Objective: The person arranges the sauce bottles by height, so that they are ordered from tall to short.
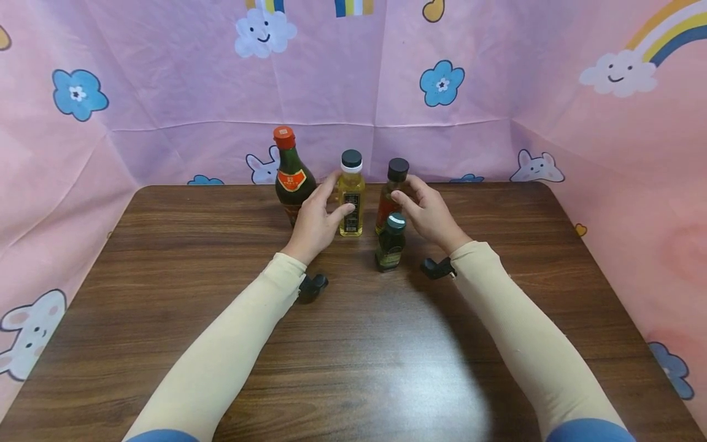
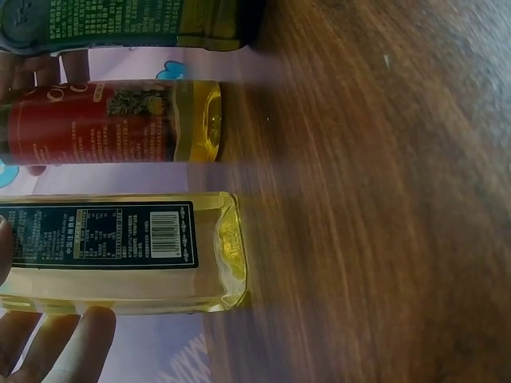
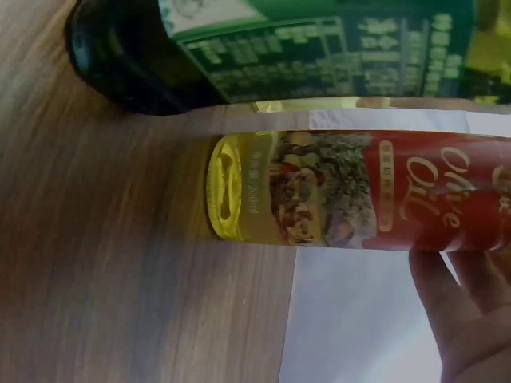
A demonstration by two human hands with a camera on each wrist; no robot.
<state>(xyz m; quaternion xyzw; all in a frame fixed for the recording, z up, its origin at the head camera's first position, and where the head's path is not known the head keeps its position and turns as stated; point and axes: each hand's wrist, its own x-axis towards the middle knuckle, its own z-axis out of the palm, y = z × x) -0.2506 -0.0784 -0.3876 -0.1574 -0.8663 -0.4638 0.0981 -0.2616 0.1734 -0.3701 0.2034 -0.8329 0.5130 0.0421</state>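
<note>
My left hand point(image 1: 315, 224) holds a square clear bottle of yellow oil point(image 1: 356, 185), its thumb on the front and its fingers along the left side. This bottle has a dark cap over a white collar and a black label, whose barcode shows in the left wrist view. To the right, my right hand point(image 1: 434, 215) grips a round olive oil bottle point(image 3: 335, 191) with a red label and a black cap. In front of that one stands a small dark green bottle point(image 1: 390, 245), which overlaps its lower part in the head view. Both gripped bottles are upright.
A tall dark bottle point(image 1: 289, 175) with a red cap stands left of the yellow oil, partly behind my left hand. Black wrist-camera mounts point(image 1: 313, 286) jut from both sleeves. A pink patterned cloth point(image 1: 331, 92) hangs behind the brown wooden table point(image 1: 342, 362).
</note>
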